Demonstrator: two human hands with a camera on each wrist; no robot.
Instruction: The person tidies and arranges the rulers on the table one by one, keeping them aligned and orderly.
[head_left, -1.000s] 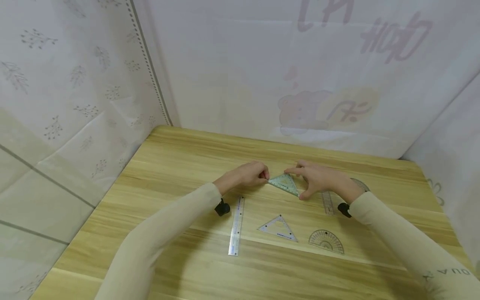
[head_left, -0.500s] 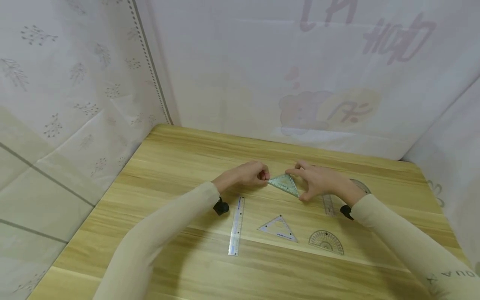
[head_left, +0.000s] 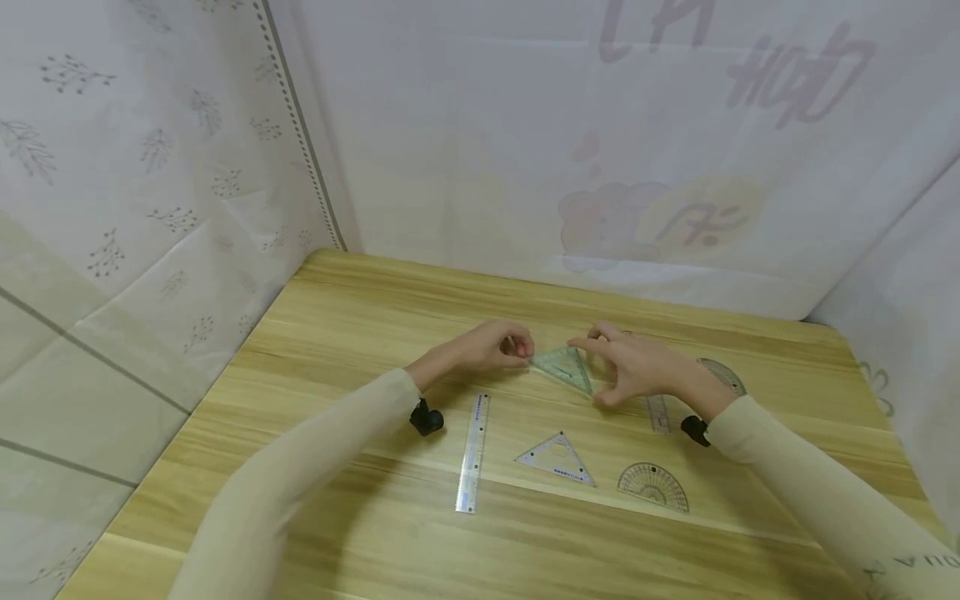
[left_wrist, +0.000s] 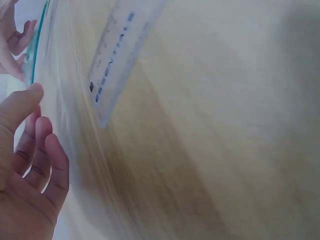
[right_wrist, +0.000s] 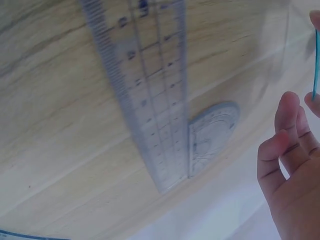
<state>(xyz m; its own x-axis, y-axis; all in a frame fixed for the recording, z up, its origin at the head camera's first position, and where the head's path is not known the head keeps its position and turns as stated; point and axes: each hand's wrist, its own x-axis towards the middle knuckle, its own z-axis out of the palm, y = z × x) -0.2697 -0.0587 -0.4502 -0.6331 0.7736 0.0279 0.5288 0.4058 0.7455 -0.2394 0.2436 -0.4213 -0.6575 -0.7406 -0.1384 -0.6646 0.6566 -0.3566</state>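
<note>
A green-tinted triangular set square [head_left: 566,377] is held between both hands over the middle of the table. My left hand [head_left: 491,346] pinches its left corner with thumb and forefinger; in the left wrist view the set square's teal edge [left_wrist: 36,47] ends at the thumb tip [left_wrist: 35,91], while the other fingers curl loosely. On the opposite side my right hand [head_left: 637,364] grips the short side, forefinger at the upper corner and thumb at the lower one. The right wrist view shows that teal edge [right_wrist: 316,65] between two fingertips.
On the wood-grain table [head_left: 390,308] lie a clear ruler [head_left: 472,454], a clear set square [head_left: 573,476] and a protractor [head_left: 652,487]. A second ruler [head_left: 657,414] and second protractor [head_left: 723,375] sit by the right wrist. White printed cloth [head_left: 450,125] hangs behind the table.
The green set square has shifted slightly left with both hands. My left wrist has moved left and its fingers look a little looser. The pieces on the table stay put.
</note>
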